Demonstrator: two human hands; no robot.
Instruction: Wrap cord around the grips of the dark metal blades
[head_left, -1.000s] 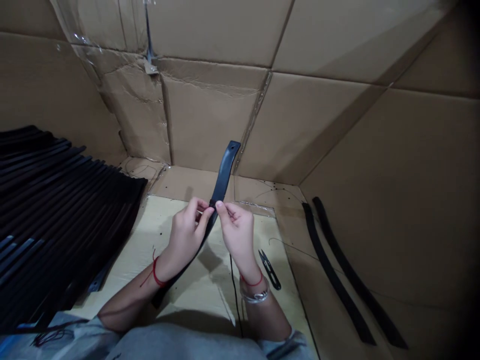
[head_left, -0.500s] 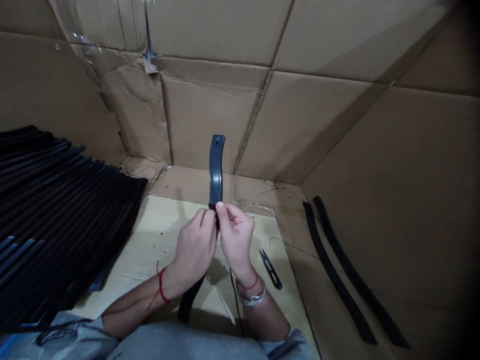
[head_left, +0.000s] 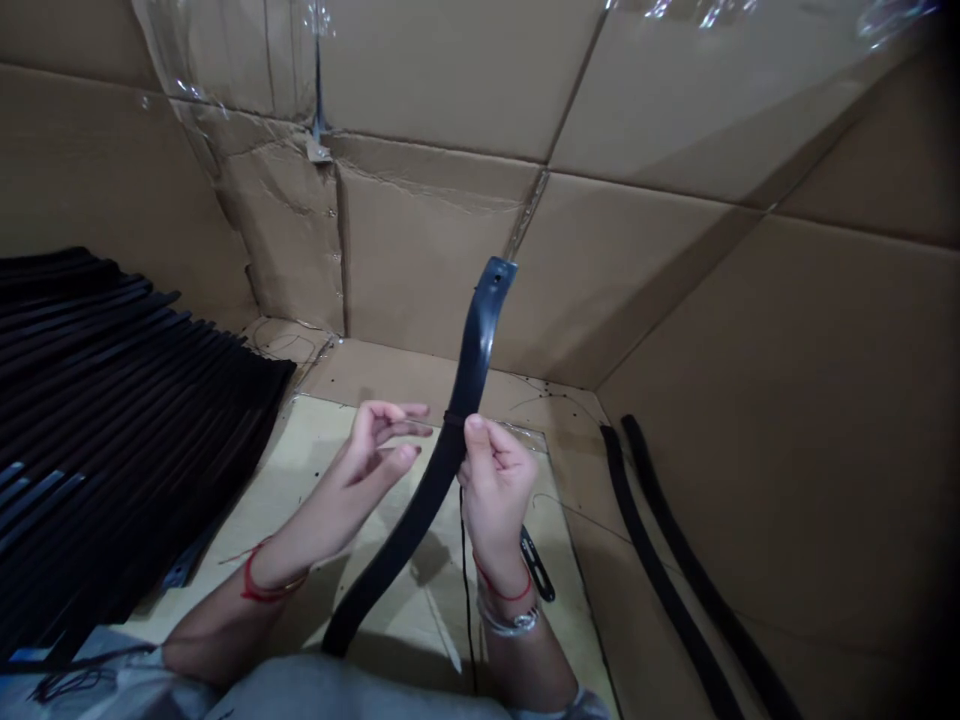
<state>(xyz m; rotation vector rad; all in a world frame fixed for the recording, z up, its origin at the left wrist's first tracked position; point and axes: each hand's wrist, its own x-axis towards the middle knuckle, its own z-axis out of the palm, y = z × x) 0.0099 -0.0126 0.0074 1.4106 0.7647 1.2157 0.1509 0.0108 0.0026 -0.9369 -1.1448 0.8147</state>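
Observation:
A long curved black strip (head_left: 420, 515) runs from near my body up past my hands. Its far end is bare and glossy, with a small hole, and a thin dark band (head_left: 453, 419) crosses it at hand height. My right hand (head_left: 496, 480) pinches the strip's right edge by this band, thumb on top. Just left of the strip, my left hand (head_left: 375, 465) is open with its fingers apart, holding nothing. A thin black cord (head_left: 466, 570) hangs below my right hand. Thread snips (head_left: 538, 568) lie on the pale board, partly hidden behind my right wrist.
Many similar black strips (head_left: 127, 430) are piled on the left. Two more strips (head_left: 660, 560) lie along the right side. Cardboard walls (head_left: 435, 240) enclose the far and right sides. A thin white stick (head_left: 442, 630) and loose threads lie on the pale board (head_left: 262, 480) and around it.
My left hand has let go of the strip, moved left and opened. The strip's far end has swung right, with my right hand still gripping it at the band.

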